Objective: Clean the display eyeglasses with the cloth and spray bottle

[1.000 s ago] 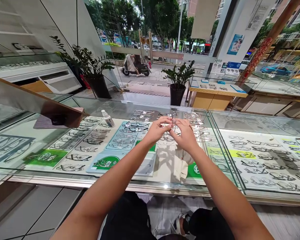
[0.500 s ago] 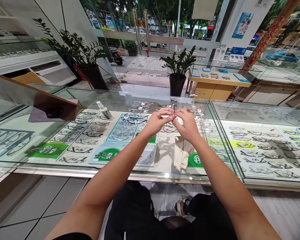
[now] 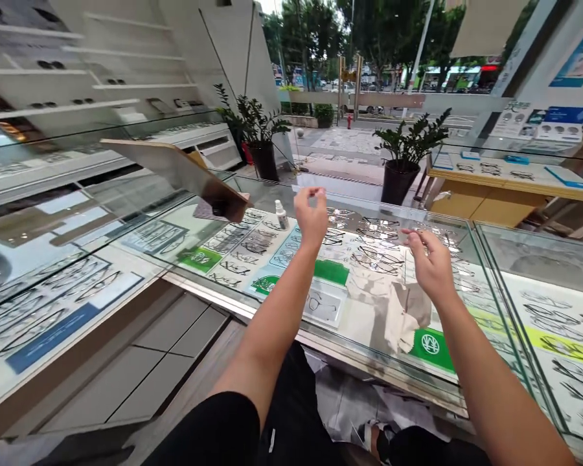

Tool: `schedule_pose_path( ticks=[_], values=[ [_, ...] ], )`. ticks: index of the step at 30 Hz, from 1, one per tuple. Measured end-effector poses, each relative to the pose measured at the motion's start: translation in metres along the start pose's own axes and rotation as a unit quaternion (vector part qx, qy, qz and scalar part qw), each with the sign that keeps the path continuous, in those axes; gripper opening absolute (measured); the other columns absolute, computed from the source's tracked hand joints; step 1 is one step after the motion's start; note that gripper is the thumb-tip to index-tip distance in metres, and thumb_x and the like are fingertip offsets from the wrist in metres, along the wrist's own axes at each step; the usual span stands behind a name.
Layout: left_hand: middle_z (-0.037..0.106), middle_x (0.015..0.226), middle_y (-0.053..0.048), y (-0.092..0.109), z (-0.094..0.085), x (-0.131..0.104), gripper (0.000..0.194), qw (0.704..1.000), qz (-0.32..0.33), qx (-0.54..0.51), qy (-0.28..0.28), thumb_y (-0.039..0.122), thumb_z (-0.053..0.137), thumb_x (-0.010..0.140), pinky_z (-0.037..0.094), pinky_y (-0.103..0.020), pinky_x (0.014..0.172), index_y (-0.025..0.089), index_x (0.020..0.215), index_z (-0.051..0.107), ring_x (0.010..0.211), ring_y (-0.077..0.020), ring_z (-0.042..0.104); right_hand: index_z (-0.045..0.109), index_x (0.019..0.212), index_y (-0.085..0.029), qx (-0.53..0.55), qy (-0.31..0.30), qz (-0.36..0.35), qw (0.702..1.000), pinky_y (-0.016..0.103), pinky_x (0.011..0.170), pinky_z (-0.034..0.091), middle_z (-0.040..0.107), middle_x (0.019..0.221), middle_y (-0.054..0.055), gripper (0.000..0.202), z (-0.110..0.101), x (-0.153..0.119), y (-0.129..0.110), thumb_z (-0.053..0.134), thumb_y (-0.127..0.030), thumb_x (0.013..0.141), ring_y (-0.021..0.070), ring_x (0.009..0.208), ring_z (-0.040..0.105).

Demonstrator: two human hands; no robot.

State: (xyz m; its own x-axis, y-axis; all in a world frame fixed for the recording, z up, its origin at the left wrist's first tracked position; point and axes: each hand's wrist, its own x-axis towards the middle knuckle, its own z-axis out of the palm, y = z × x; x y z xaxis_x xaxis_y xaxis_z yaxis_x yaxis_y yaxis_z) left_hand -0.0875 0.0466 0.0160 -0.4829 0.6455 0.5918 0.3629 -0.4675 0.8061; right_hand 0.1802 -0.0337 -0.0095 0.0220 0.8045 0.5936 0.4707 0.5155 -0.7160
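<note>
My left hand is raised above the glass counter, right of a white spray bottle. Its fingers are curled towards the thumb; anything between them is too small to make out. Further right, my right hand hovers with thumb and forefinger close together, and what they hold, if anything, is unclear. Dark-framed glasses lie between and below the hands. A crumpled beige cloth is below my right hand, beside a green mat. A clear tray with glasses is beside my left forearm.
Rows of glasses fill the counter. A tilted board stands at its left. Two potted plants are beyond it, near the glass doors. A wooden display table stands at the back right.
My hands have come apart, the left moving left and up, the right moving right. The view has turned left, showing more shelves and the left counter.
</note>
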Motion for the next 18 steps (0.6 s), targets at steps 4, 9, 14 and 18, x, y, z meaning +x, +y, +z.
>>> schedule_pose_path(
  ticks=[4,9,14,18],
  values=[
    [0.057,0.139,-0.015,-0.027,-0.018,0.025,0.022,0.978,-0.077,0.097,0.169,0.028,0.058,0.098,0.027,-0.046,0.121,0.022,0.119,0.061,0.139,-0.0309,0.045,0.078,0.11,-0.022,0.084,0.024,0.059,0.994,0.045,0.101,0.049,0.077,0.106,0.01,0.053,-0.001,0.0,0.004,0.041,-0.061,0.106,0.0273,0.106,0.07],
    [0.044,0.156,-0.024,-0.058,-0.022,0.033,0.061,0.937,-0.197,0.193,0.214,0.022,0.066,0.089,0.028,-0.053,0.117,0.019,0.146,0.041,0.147,-0.0375,0.039,0.079,0.114,-0.022,0.129,0.043,0.059,0.989,0.049,0.103,0.05,0.077,0.104,0.01,0.05,-0.006,0.004,0.004,0.046,-0.058,0.103,0.0265,0.101,0.069],
    [0.056,0.148,-0.023,-0.084,-0.023,0.035,0.063,0.931,-0.265,0.179,0.174,0.019,0.067,0.086,0.03,-0.052,0.115,0.02,0.144,0.041,0.142,-0.0369,0.048,0.079,0.105,-0.021,0.15,0.06,0.054,0.985,0.047,0.1,0.051,0.077,0.108,0.01,0.043,-0.01,0.005,0.004,0.054,-0.056,0.101,0.0268,0.102,0.07],
    [0.064,0.135,-0.021,-0.095,-0.025,0.034,0.046,0.931,-0.292,0.156,0.152,0.016,0.064,0.087,0.028,-0.056,0.114,0.022,0.13,0.049,0.134,-0.0375,0.055,0.078,0.103,-0.022,0.123,0.06,0.056,0.989,0.047,0.101,0.05,0.076,0.106,0.009,0.04,-0.012,0.005,0.004,0.057,-0.056,0.099,0.0274,0.104,0.069]
  ],
)
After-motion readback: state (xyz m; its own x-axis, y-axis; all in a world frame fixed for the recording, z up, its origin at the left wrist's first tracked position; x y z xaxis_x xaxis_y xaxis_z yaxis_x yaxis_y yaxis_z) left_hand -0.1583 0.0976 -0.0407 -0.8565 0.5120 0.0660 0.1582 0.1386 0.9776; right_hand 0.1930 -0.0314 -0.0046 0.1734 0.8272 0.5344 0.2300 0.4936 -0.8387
